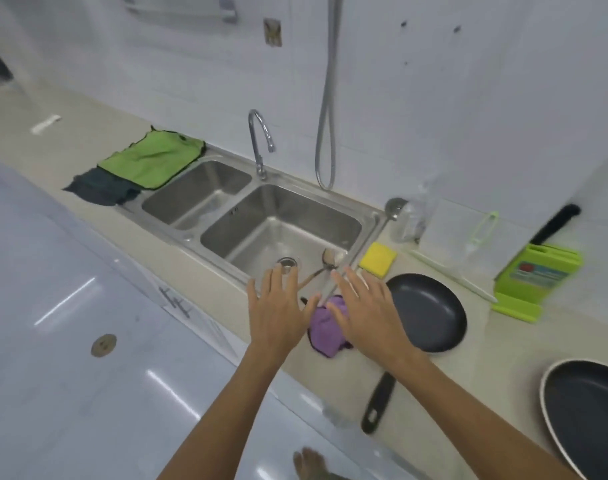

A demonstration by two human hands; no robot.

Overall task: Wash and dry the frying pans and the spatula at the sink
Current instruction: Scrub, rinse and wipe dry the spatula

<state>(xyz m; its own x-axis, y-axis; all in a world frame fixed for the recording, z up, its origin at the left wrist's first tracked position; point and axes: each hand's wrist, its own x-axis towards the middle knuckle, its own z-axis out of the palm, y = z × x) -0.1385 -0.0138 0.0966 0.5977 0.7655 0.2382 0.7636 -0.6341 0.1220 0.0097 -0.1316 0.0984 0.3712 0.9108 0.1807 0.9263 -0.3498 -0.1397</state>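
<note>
A small black frying pan [429, 311] lies on the counter right of the sink, its handle [378, 403] pointing toward me. A larger dark pan with a pale rim [586, 414] sits at the right edge of the view. A metal utensil [325, 268] lies in the right basin of the steel sink [282, 230], and a long ladle [382, 223] rests across the sink's right rim. My left hand [278, 306] and my right hand [365, 313] hover flat, fingers spread, over the sink's front edge, holding nothing. A purple cloth [325, 332] lies beneath them.
A yellow sponge [377, 258] sits at the sink's right corner. Green and dark cloths [150, 161] lie left of the sink. The faucet [259, 143] stands behind it, and a hose [325, 133] hangs down the wall. A green knife block [534, 275] and clear bottle [411, 220] stand at right.
</note>
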